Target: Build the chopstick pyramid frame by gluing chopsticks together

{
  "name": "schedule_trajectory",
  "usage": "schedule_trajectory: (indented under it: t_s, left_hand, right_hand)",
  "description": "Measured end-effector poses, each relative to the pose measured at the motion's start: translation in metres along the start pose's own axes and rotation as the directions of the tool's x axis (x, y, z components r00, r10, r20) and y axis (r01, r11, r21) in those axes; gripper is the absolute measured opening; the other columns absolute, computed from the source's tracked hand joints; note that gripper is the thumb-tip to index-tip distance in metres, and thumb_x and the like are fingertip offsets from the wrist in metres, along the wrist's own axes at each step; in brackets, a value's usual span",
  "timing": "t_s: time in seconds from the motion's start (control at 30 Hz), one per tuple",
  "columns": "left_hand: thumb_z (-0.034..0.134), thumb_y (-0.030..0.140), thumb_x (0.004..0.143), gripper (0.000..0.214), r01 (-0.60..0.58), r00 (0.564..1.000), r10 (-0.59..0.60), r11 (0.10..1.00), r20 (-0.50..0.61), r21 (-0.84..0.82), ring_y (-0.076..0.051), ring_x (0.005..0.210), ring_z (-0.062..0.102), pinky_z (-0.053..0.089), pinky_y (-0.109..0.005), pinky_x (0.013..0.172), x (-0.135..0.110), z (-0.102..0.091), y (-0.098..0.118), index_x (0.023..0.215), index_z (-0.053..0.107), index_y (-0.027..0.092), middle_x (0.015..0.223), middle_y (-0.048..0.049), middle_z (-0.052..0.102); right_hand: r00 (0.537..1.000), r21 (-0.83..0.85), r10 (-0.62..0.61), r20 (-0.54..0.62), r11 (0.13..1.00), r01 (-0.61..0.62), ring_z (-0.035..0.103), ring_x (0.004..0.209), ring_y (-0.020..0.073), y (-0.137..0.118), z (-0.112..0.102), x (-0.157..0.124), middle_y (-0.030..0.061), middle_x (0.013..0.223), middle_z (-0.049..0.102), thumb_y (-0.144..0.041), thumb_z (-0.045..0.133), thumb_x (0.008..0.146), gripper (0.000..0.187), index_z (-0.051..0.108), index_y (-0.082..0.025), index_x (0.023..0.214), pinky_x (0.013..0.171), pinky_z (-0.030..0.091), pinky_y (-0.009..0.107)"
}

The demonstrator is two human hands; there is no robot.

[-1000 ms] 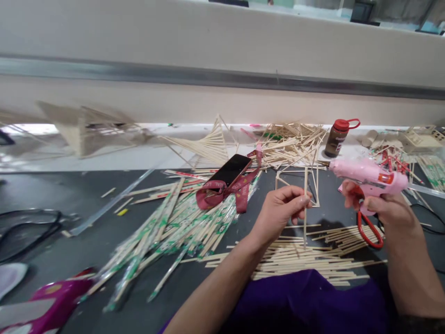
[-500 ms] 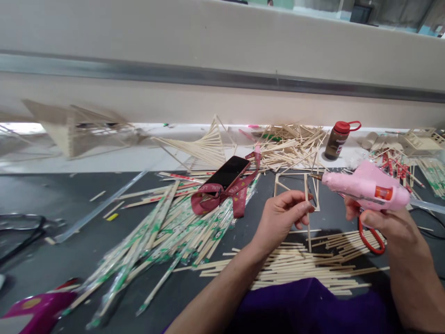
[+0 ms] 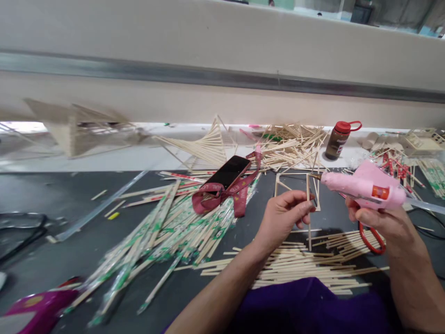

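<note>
My left hand (image 3: pixel 290 211) pinches a thin wooden stick (image 3: pixel 309 234) between thumb and fingers, holding it roughly upright. In my right hand (image 3: pixel 378 215) is a pink hot glue gun (image 3: pixel 363 184). Its metal nozzle (image 3: pixel 316 176) points left, at or very close to the stick's top end. Behind the left fingers there is a frame of glued sticks (image 3: pixel 277 185), partly hidden by the hand. A red scissor-like handle (image 3: pixel 371 240) shows under my right hand; whether my fingers touch it I cannot tell. Loose sticks (image 3: pixel 295 271) lie in front of me.
Left of my hands, plastic-wrapped chopsticks (image 3: pixel 174 236) are heaped, with a phone (image 3: pixel 227 172) and a red lanyard (image 3: pixel 239 199) on top. At the back stand a stick model (image 3: pixel 205 146), a stick pile (image 3: pixel 292 146) and a red-capped bottle (image 3: pixel 337 141). A magenta object (image 3: pixel 38 306) lies front left.
The glue gun has shifted slightly left, bringing its nozzle closer to the stick's top. My left hand keeps its pinch on the stick, almost still.
</note>
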State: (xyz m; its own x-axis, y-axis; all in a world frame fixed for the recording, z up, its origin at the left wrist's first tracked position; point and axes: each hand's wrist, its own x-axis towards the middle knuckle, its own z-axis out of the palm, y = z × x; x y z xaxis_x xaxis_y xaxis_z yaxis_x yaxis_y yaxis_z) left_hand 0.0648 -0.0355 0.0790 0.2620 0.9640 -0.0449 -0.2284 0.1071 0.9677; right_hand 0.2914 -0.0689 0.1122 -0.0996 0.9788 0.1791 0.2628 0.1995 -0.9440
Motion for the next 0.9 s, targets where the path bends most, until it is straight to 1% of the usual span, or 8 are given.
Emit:
schedule_trajectory:
  t_s: [0.03,0.1,0.2,0.33,0.47,0.53,0.7,0.9]
  left_hand:
    - [0.075,0.031,0.074,0.020,-0.002,1.000,0.002,1.000,-0.003,0.000,-0.005,0.048,0.057,0.045,-0.014,0.044,0.000,0.000,0.000,0.084,0.073,0.015,0.067,0.0001,0.070]
    - [0.075,0.030,0.074,0.020,-0.004,1.000,0.004,1.000,-0.006,-0.002,-0.005,0.048,0.057,0.046,-0.014,0.044,0.000,0.000,0.000,0.085,0.073,0.014,0.067,0.0001,0.070]
    - [0.075,0.030,0.073,0.020,-0.003,1.000,0.002,1.000,-0.008,-0.007,-0.005,0.048,0.057,0.045,-0.014,0.044,0.000,0.001,0.001,0.085,0.073,0.014,0.068,-0.0003,0.071]
    - [0.075,0.031,0.072,0.021,-0.001,1.000,0.001,1.000,-0.012,0.008,-0.005,0.048,0.057,0.045,-0.014,0.044,0.000,0.000,0.001,0.084,0.073,0.014,0.066,-0.0003,0.070]
    - [0.075,0.033,0.072,0.022,-0.003,1.000,0.004,1.000,-0.017,0.027,-0.005,0.048,0.056,0.045,-0.014,0.044,0.001,0.000,0.001,0.084,0.073,0.014,0.066,-0.0005,0.069]
    - [0.074,0.033,0.072,0.023,-0.003,1.000,0.003,0.999,-0.022,0.035,-0.006,0.048,0.056,0.046,-0.015,0.044,0.001,0.000,0.001,0.085,0.073,0.014,0.066,-0.0007,0.070]
    - [0.075,0.034,0.072,0.024,-0.002,1.000,0.002,1.000,-0.025,0.028,-0.006,0.048,0.056,0.046,-0.015,0.044,0.001,0.000,0.000,0.086,0.073,0.014,0.067,-0.0010,0.070]
    - [0.075,0.035,0.073,0.025,0.001,1.000,0.000,0.999,-0.020,0.039,-0.006,0.049,0.057,0.046,-0.015,0.044,0.000,0.000,-0.001,0.087,0.074,0.014,0.069,-0.0020,0.071]
  right_hand:
    - [1.000,0.014,0.015,-0.014,1.000,-0.015,0.064,0.066,0.0168,0.000,0.000,0.000,0.0047,0.082,0.073,-0.053,0.078,0.077,0.035,0.074,-0.023,0.092,0.059,0.055,0.027]
    - [0.997,0.046,0.051,-0.053,0.998,-0.048,0.065,0.068,0.0171,-0.002,0.002,-0.001,0.0044,0.080,0.073,-0.053,0.082,0.070,0.036,0.074,-0.021,0.084,0.060,0.055,0.026]
    - [0.995,0.035,0.073,-0.064,0.997,-0.071,0.066,0.070,0.0177,-0.004,0.005,0.000,0.0044,0.077,0.073,-0.056,0.084,0.065,0.038,0.075,-0.021,0.076,0.061,0.055,0.025]
    - [0.996,0.027,0.046,-0.077,0.999,-0.045,0.066,0.069,0.0176,0.000,0.003,0.001,0.0040,0.076,0.072,-0.057,0.084,0.066,0.039,0.075,-0.021,0.077,0.060,0.055,0.025]
    - [0.997,-0.015,0.067,-0.041,0.998,-0.068,0.065,0.064,0.0166,0.008,-0.002,0.002,0.0053,0.075,0.073,-0.061,0.085,0.063,0.044,0.075,-0.020,0.076,0.056,0.053,0.024]
    - [0.996,-0.038,0.075,-0.049,0.996,-0.076,0.065,0.063,0.0163,0.008,-0.002,0.002,0.0058,0.075,0.073,-0.060,0.085,0.063,0.045,0.075,-0.019,0.076,0.055,0.053,0.024]
    - [0.994,-0.042,0.066,-0.090,0.997,-0.070,0.065,0.063,0.0163,0.002,0.001,0.002,0.0049,0.073,0.072,-0.054,0.087,0.061,0.042,0.074,-0.018,0.077,0.055,0.053,0.024]
    - [0.999,-0.001,0.022,-0.045,1.000,-0.022,0.066,0.063,0.0149,0.002,0.001,0.004,0.0044,0.073,0.073,-0.052,0.085,0.065,0.036,0.077,-0.019,0.076,0.056,0.053,0.021]
